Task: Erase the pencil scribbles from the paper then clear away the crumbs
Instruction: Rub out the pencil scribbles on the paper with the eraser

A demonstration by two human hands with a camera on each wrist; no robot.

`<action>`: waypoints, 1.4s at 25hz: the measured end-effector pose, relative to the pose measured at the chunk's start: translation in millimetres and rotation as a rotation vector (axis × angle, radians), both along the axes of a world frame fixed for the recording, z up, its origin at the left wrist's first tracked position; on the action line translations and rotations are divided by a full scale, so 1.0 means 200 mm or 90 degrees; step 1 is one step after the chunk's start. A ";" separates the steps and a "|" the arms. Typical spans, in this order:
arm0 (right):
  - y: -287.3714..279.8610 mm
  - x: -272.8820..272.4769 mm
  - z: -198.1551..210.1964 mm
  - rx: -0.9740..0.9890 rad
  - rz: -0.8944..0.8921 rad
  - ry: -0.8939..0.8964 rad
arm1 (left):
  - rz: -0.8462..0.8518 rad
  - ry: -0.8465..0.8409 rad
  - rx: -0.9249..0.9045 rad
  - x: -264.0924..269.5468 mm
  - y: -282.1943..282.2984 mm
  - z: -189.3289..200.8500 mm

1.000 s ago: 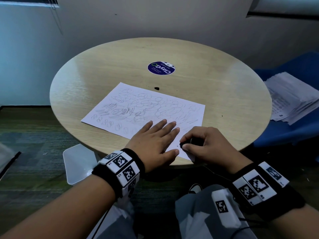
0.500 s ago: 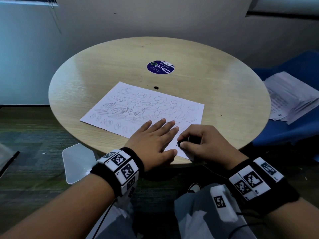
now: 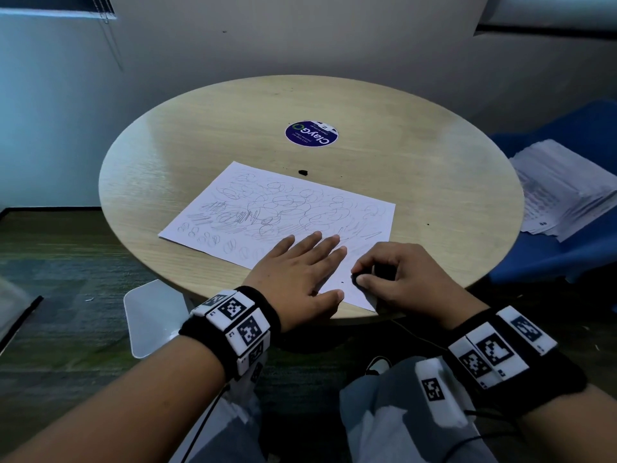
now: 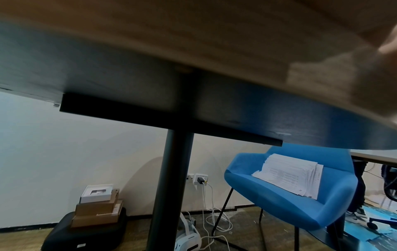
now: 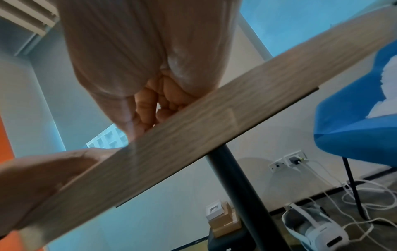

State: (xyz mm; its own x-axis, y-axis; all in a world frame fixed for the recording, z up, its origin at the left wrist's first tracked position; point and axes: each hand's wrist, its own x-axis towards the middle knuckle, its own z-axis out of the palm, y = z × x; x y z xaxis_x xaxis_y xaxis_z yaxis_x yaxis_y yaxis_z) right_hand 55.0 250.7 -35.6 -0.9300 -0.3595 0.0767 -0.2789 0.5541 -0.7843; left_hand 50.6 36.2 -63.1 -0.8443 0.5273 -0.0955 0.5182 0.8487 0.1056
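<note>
A white paper (image 3: 283,208) covered in pencil scribbles lies on the round wooden table (image 3: 417,182). My left hand (image 3: 300,272) lies flat on the paper's near edge, fingers straight. Beside it my right hand (image 3: 394,275) curls round a small black eraser (image 3: 359,277) and presses it on the paper's near right corner. A tiny dark crumb (image 3: 342,282) lies on the paper between the hands. In the right wrist view the curled fingers (image 5: 150,108) show above the table edge (image 5: 193,135). The left wrist view looks under the table.
A round purple sticker (image 3: 311,133) sits at the table's middle, and a small black bit (image 3: 302,172) lies just beyond the paper. A blue chair (image 3: 567,248) with a paper stack (image 3: 561,192) stands at the right. A white chair seat (image 3: 150,315) is below left.
The right hand with the eraser has shifted only slightly at the paper's near right corner. The left hand stays flat on the paper.
</note>
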 end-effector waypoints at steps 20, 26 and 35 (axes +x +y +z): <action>-0.06 -0.01 0.01 0.012 0.073 -0.010 | 0.002 0.005 0.003 0.00 0.00 -0.01; -0.05 -0.03 0.01 0.035 0.048 0.042 | 0.000 0.006 0.004 0.00 0.00 -0.01; -0.04 -0.02 0.02 0.060 0.056 0.022 | 0.001 -0.003 0.003 0.00 0.00 0.01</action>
State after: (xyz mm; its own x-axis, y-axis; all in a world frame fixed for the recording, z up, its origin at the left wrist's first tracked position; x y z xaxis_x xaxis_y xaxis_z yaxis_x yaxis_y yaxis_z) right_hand 50.6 243.7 -31.2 -0.8916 -0.4474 0.0700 -0.3560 0.5971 -0.7189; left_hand 50.7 35.6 -61.7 -0.8449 0.5260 -0.0972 0.5159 0.8493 0.1119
